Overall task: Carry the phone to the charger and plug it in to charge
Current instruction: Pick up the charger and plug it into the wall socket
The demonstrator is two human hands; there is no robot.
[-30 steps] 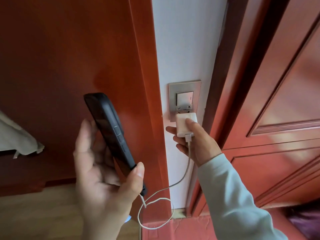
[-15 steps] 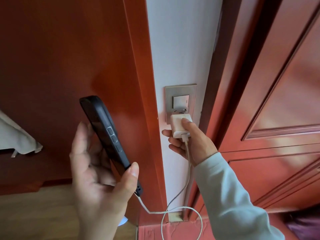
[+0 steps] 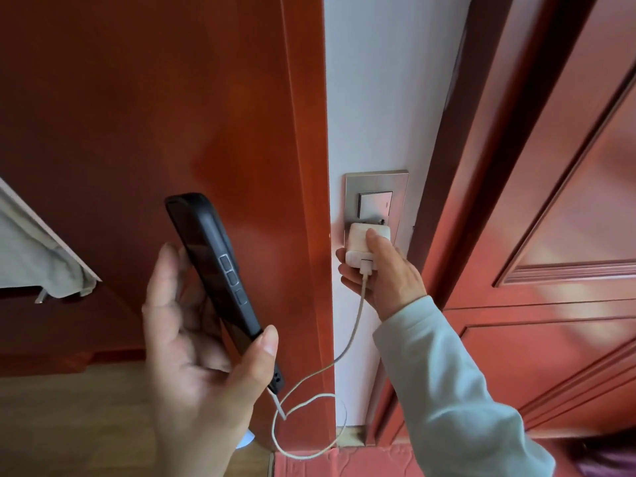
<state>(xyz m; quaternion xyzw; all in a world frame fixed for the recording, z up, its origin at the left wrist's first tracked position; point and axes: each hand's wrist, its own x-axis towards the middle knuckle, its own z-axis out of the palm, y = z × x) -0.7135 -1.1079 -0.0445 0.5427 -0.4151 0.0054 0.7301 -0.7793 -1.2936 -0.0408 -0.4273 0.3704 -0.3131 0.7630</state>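
A black-cased phone (image 3: 213, 266) stands tilted in my left hand (image 3: 192, 366), thumb on its lower edge, screen dark. A white cable (image 3: 358, 318) is plugged into the phone's bottom end, loops near the floor and rises to a white charger block (image 3: 361, 242). My right hand (image 3: 389, 273) grips that block and holds it against the lower part of a silver wall socket plate (image 3: 377, 187) on the narrow white wall strip. One metal prong shows just above the block.
A red-brown wooden panel (image 3: 155, 115) fills the left, a panelled red-brown door (image 3: 550, 235) the right. Grey cloth on a rail (image 3: 38, 263) hangs at the left edge. Below are light wooden floor (image 3: 75, 425) and a red mat (image 3: 344, 463).
My right hand and the charger block have kept pressing at the socket. The cable loop near the floor has shifted and tightened. The phone has stayed in my left hand.
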